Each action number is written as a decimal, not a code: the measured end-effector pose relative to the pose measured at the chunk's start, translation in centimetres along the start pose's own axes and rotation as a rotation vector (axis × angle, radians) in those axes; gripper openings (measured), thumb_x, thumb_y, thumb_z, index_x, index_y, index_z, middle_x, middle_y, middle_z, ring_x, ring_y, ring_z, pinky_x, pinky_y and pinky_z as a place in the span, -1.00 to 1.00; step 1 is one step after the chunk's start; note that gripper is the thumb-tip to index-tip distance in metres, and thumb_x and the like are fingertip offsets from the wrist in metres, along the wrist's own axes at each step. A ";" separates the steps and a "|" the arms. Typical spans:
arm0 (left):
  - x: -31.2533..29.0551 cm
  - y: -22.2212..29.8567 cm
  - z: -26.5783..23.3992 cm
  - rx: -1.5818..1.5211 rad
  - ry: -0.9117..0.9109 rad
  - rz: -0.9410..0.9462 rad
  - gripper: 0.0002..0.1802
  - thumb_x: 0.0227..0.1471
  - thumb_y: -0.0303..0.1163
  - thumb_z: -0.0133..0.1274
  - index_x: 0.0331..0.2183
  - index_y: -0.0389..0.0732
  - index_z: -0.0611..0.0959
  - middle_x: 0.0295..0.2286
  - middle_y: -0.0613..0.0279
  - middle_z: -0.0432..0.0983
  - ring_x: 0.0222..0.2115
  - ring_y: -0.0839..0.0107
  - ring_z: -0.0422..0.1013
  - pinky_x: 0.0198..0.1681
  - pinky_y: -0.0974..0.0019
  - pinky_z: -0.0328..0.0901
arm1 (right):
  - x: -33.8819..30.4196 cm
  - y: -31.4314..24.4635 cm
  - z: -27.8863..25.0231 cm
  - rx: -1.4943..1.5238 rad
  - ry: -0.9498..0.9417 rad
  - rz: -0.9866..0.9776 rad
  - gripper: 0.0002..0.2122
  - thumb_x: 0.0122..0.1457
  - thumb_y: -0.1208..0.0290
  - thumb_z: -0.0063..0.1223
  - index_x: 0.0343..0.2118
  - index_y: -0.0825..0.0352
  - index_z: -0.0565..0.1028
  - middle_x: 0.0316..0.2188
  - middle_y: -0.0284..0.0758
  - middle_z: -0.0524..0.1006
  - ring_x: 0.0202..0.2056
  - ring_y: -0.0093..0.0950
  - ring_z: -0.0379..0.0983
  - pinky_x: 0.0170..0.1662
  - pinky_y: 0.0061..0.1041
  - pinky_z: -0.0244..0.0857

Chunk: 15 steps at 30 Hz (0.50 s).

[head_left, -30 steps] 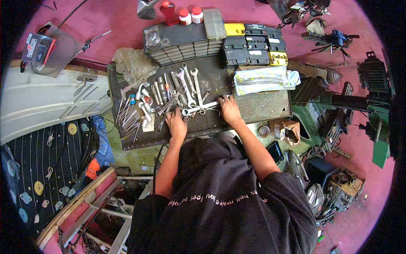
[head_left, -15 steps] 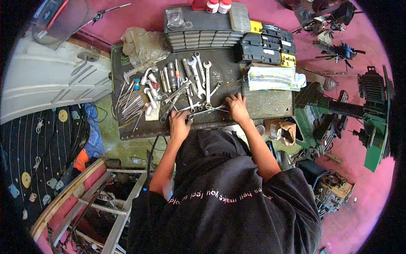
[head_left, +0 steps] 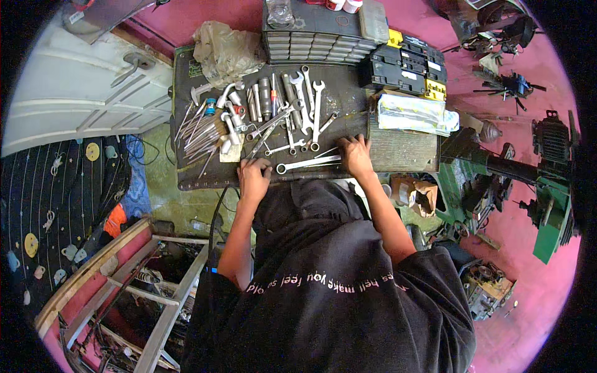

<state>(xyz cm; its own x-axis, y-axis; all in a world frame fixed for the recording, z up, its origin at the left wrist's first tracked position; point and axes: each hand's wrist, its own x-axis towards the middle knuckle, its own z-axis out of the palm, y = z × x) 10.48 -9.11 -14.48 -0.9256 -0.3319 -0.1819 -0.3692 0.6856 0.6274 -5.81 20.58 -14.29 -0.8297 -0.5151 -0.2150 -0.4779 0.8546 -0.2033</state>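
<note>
A combination wrench (head_left: 311, 163) lies crosswise near the front of the dark workbench (head_left: 205, 177), its ring end toward the left. My right hand (head_left: 356, 156) is closed over its right end, hiding the jaw. A thinner rod shows beside it. At the bench's front edge, my left hand (head_left: 254, 178) has its fingers bent over the near end of a slanting wrench (head_left: 259, 146); the fingers hide that end. Behind, a small wrench (head_left: 286, 148) lies crosswise, and larger upright wrenches (head_left: 317, 115) stand in a row beside sockets (head_left: 265, 99).
Thin rods (head_left: 202, 140) lie heaped on the bench's left. A crumpled plastic bag (head_left: 224, 53) and a drawer cabinet (head_left: 320, 46) stand at the back. Black-and-yellow cases (head_left: 404, 65) and a wrapped packet (head_left: 413, 113) occupy the right. A green machine (head_left: 550, 214) stands farther right.
My left hand has shifted left from the crosswise wrench to the slanting wrench's near end. The crosswise wrench shows more plainly under my right hand. The view has shifted slightly.
</note>
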 end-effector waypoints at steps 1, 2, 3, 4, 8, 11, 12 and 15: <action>0.3 0.0 -0.2 0.001 0.011 -0.001 -0.87 -0.03 -0.42 0.31 -0.34 -0.12 0.75 -0.32 0.17 0.67 -0.15 0.01 0.45 0.00 -0.04 0.27 | 0.0 0.4 0.3 -0.043 0.019 -0.001 -0.75 0.23 0.36 0.06 -0.06 0.25 0.58 0.00 -0.08 0.55 0.12 0.08 0.33 0.14 0.15 0.16; 0.7 0.0 -0.4 0.001 0.023 -0.002 -0.87 -0.03 -0.41 0.31 -0.34 -0.13 0.74 -0.32 0.15 0.67 -0.15 0.01 0.45 0.01 -0.04 0.27 | 0.0 0.7 0.8 -0.003 0.081 -0.025 -0.76 0.23 0.35 0.08 -0.06 0.24 0.58 -0.04 -0.11 0.58 0.12 0.05 0.33 0.13 0.16 0.16; 1.0 0.0 -0.6 0.002 0.033 -0.002 -0.87 -0.02 -0.41 0.31 -0.34 -0.15 0.74 -0.31 0.13 0.67 -0.15 0.00 0.45 0.03 -0.04 0.26 | 0.0 1.1 1.1 -0.003 0.081 -0.028 -0.76 0.23 0.35 0.08 -0.06 0.24 0.58 -0.04 -0.11 0.58 0.12 0.05 0.33 0.13 0.16 0.16; 1.3 0.7 -1.0 -0.005 0.037 -0.020 -0.88 0.00 -0.41 0.30 -0.34 -0.16 0.74 -0.31 0.13 0.66 -0.16 -0.01 0.44 0.07 -0.03 0.24 | 0.0 0.8 0.4 0.037 0.003 0.003 -0.70 0.24 0.41 -0.02 0.00 0.28 0.57 0.02 -0.08 0.55 0.16 0.10 0.31 0.18 0.25 0.11; 1.8 1.6 -0.6 0.053 0.093 0.024 -0.88 0.00 -0.42 0.28 -0.33 -0.16 0.74 -0.28 0.11 0.65 -0.12 0.01 0.43 0.10 -0.02 0.22 | 0.4 -0.9 -1.0 0.053 -0.011 -0.011 -0.67 0.23 0.42 -0.02 0.04 0.32 0.57 0.06 -0.07 0.55 0.19 0.13 0.30 0.24 0.30 0.07; 2.0 2.5 0.0 0.087 0.142 0.036 -0.84 -0.03 -0.42 0.31 -0.30 -0.10 0.75 -0.26 0.15 0.66 -0.12 0.03 0.44 0.04 -0.02 0.25 | 1.3 -1.9 -1.1 0.034 -0.039 -0.057 -0.68 0.22 0.37 0.08 0.01 0.31 0.58 0.04 -0.09 0.56 0.17 0.10 0.33 0.23 0.26 0.09; 2.0 2.7 0.1 0.126 0.165 0.033 -0.83 -0.04 -0.41 0.31 -0.30 -0.09 0.77 -0.24 0.14 0.66 -0.12 0.04 0.44 0.05 -0.01 0.25 | 1.5 -2.3 -1.0 0.033 -0.037 -0.059 -0.68 0.22 0.37 0.08 0.01 0.31 0.58 0.04 -0.09 0.56 0.17 0.10 0.33 0.23 0.26 0.09; 2.1 3.0 0.1 0.154 0.237 0.001 -0.83 -0.04 -0.41 0.31 -0.30 -0.09 0.77 -0.24 0.13 0.65 -0.11 0.04 0.44 0.05 -0.02 0.25 | 1.8 -2.9 0.0 0.007 0.050 -0.095 -0.72 0.20 0.28 0.15 -0.06 0.25 0.58 -0.07 -0.16 0.61 0.07 -0.02 0.38 0.10 0.08 0.17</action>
<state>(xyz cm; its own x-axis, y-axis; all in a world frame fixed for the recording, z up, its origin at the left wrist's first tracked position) 7.40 -7.66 -13.03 -0.8874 -0.4609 0.0126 -0.3931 0.7706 0.5017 -5.89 17.16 -14.09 -0.7940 -0.5899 -0.1469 -0.5532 0.8013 -0.2276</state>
